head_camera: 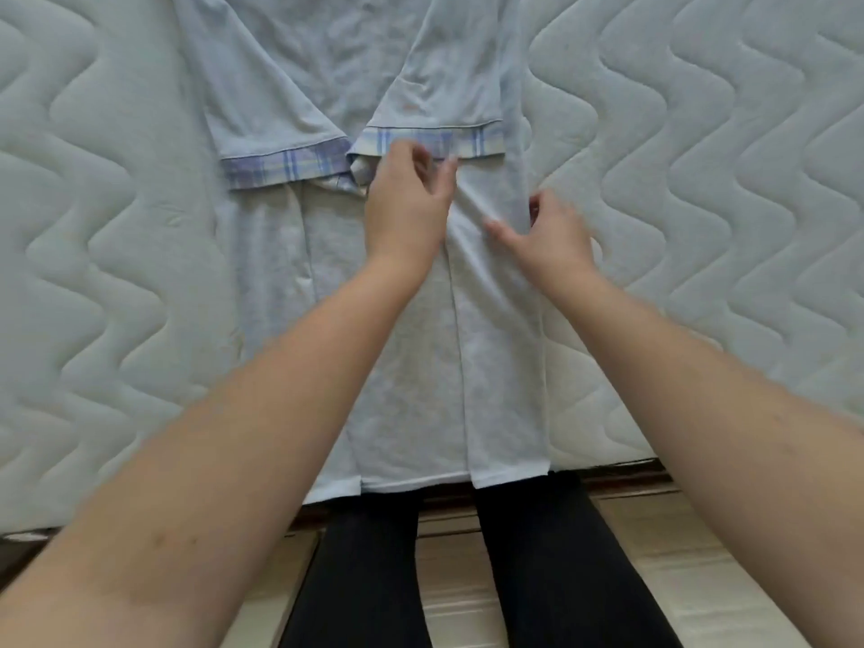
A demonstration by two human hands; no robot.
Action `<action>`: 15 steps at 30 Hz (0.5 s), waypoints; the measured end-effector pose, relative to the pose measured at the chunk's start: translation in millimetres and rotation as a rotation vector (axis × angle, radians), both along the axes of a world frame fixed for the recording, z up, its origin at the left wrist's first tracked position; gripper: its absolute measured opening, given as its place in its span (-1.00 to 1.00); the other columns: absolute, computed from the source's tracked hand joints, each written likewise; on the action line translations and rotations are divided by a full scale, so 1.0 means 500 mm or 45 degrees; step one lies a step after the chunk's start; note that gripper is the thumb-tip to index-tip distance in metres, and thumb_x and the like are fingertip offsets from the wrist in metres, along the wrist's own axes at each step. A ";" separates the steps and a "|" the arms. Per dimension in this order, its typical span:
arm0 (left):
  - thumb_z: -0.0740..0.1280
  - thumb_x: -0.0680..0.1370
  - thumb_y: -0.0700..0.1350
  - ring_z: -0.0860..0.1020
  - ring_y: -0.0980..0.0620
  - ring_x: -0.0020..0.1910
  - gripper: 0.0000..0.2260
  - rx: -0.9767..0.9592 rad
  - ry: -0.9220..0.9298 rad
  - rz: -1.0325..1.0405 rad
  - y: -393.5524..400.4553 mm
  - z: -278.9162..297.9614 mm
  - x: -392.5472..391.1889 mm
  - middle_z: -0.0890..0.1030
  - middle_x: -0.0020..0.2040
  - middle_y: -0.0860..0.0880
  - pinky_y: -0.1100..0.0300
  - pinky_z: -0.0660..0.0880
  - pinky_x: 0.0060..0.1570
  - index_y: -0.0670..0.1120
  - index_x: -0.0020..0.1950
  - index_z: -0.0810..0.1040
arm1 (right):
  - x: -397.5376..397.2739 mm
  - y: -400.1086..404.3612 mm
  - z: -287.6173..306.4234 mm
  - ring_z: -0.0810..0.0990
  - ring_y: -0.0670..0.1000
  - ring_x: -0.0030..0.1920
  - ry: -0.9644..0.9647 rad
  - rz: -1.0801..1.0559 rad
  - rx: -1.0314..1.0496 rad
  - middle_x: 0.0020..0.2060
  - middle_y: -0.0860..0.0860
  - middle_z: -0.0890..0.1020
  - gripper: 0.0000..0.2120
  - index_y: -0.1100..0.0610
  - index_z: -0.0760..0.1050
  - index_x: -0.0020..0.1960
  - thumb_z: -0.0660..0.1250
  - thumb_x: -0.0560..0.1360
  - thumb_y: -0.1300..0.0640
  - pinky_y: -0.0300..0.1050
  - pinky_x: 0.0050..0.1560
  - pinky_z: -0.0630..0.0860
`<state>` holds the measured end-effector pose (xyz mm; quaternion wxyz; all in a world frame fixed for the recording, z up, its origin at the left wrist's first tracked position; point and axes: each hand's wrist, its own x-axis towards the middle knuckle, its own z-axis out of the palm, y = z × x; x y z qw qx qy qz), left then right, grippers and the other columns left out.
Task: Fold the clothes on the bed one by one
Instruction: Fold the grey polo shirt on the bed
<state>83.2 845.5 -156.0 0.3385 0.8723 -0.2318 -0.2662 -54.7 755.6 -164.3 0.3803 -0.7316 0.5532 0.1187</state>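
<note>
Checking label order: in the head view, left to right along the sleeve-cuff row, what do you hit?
Quilted mattress → left plaid cuff → left hand → right hand → quilted mattress again. The right plaid cuff overlaps the left hand, so it is left out.

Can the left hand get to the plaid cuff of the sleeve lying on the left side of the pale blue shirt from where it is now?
Probably yes. The left hand hovers beside the plaid cuff of the left sleeve, with only flat pale blue shirt fabric between them. The right hand is off to the other side, out of the way.
</note>
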 end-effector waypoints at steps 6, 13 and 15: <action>0.46 0.49 -0.04 0.64 -0.10 -0.04 -0.84 0.296 0.512 0.098 0.077 -0.029 -0.105 0.67 -0.11 -0.08 0.08 0.56 -0.01 -0.11 -0.07 0.61 | -0.017 -0.018 0.029 0.66 0.17 -0.02 0.110 0.041 0.290 -0.01 0.16 0.68 -0.64 0.17 0.61 0.03 0.45 0.46 -0.12 0.10 0.08 0.59; 0.49 0.46 0.00 0.61 -0.06 -0.20 -0.79 0.272 0.647 0.093 0.146 -0.032 -0.173 0.64 -0.20 -0.04 0.04 0.58 -0.08 -0.09 -0.08 0.57 | -0.094 0.046 0.030 0.64 0.08 -0.24 0.107 0.046 0.472 -0.17 0.12 0.69 -0.73 0.12 0.62 -0.02 0.49 0.44 -0.06 0.03 -0.08 0.64; 0.41 0.52 0.00 0.61 -0.07 -0.15 -0.84 0.324 0.532 0.030 0.159 -0.027 -0.187 0.64 -0.18 -0.04 0.08 0.52 -0.09 -0.09 -0.08 0.59 | -0.118 0.067 0.024 0.67 0.13 -0.18 0.038 -0.023 0.415 -0.13 0.13 0.70 -0.72 0.12 0.63 -0.03 0.46 0.45 -0.09 0.07 -0.09 0.64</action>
